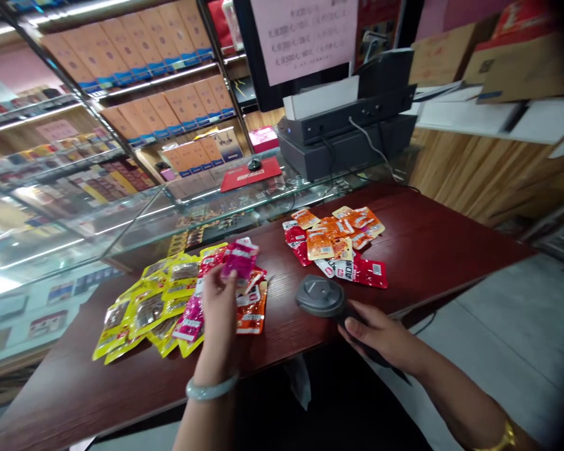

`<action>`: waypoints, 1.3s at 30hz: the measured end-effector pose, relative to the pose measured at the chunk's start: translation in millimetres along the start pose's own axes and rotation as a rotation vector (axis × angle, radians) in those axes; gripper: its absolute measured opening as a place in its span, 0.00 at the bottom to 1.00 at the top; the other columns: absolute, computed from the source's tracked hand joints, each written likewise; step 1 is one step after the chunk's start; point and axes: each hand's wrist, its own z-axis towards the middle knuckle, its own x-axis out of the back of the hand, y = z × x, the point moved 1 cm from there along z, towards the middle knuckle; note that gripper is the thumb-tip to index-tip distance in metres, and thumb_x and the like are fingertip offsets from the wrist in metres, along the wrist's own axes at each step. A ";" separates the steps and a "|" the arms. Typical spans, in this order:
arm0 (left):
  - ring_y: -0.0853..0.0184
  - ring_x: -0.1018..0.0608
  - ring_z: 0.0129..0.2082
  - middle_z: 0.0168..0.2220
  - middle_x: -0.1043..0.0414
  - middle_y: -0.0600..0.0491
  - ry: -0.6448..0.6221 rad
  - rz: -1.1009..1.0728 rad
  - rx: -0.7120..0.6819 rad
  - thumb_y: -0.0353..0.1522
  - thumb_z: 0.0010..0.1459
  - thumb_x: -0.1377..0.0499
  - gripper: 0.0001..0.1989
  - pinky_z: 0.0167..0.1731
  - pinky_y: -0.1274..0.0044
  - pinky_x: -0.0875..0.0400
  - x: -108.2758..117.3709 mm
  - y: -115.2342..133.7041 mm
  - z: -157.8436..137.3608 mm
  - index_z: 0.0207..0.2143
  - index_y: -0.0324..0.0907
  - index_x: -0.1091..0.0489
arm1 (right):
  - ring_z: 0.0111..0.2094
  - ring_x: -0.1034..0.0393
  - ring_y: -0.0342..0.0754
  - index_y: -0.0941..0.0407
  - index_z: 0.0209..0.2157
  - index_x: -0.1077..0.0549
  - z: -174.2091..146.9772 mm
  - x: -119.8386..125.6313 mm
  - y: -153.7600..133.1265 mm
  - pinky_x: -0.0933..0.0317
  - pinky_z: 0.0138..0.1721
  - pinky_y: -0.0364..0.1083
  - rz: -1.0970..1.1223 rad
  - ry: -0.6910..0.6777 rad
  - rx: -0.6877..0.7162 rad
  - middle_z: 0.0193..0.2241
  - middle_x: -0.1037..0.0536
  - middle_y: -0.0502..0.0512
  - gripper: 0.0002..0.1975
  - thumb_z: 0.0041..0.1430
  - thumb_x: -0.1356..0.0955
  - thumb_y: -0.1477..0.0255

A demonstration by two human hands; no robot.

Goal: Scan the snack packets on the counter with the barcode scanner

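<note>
My left hand pinches a magenta snack packet above the left pile. Around that hand lie yellow snack bags with clear windows, another magenta packet and an orange packet. In my right hand is a dark grey barcode scanner, its head pointing left over the table's front part. Beyond the scanner rests a second pile, with orange packets and a red packet at its near side. Part of the scanner's handle is hidden by my fingers.
The dark red wooden table adjoins a glass display counter. At the back stand a cash drawer and box-like device with cables, a monitor, and a mouse on a red mat. Shelves hold orange boxes; cartons stand right.
</note>
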 end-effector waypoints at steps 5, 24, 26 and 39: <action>0.56 0.29 0.50 0.48 0.29 0.47 0.082 0.328 -0.345 0.43 0.54 0.40 0.24 0.53 0.62 0.37 -12.2 12.4 9.1 0.51 0.43 0.32 | 0.19 0.44 0.37 0.58 0.45 0.32 -7.9 12.7 -0.2 0.50 0.19 0.38 -0.059 0.022 0.030 0.22 0.35 0.45 0.23 0.64 0.36 0.51; 0.52 0.33 0.52 0.53 0.35 0.44 -0.808 0.585 -0.980 0.33 0.50 0.34 0.19 0.51 0.61 0.41 -174.6 107.2 -90.4 0.45 0.44 0.31 | 0.24 0.41 0.40 0.58 0.44 0.30 -89.3 72.5 -1.2 0.46 0.24 0.40 -0.105 0.324 -0.097 0.27 0.33 0.49 0.24 0.62 0.36 0.51; 0.53 0.33 0.53 0.51 0.33 0.44 -0.775 0.517 -0.957 0.32 0.50 0.35 0.17 0.52 0.62 0.42 -168.3 105.7 -92.4 0.43 0.44 0.33 | 0.24 0.42 0.40 0.58 0.40 0.30 -90.9 75.1 -3.1 0.46 0.24 0.41 -0.079 0.341 -0.085 0.26 0.34 0.49 0.23 0.61 0.35 0.51; 0.64 0.26 0.31 0.32 0.28 0.54 -0.642 0.169 -0.179 0.38 0.43 0.32 0.21 0.30 0.77 0.40 -104.0 59.6 -65.7 0.37 0.45 0.37 | 0.20 0.43 0.40 0.57 0.32 0.31 -35.6 39.7 -12.7 0.50 0.21 0.40 0.093 0.300 -0.018 0.23 0.33 0.49 0.23 0.59 0.34 0.49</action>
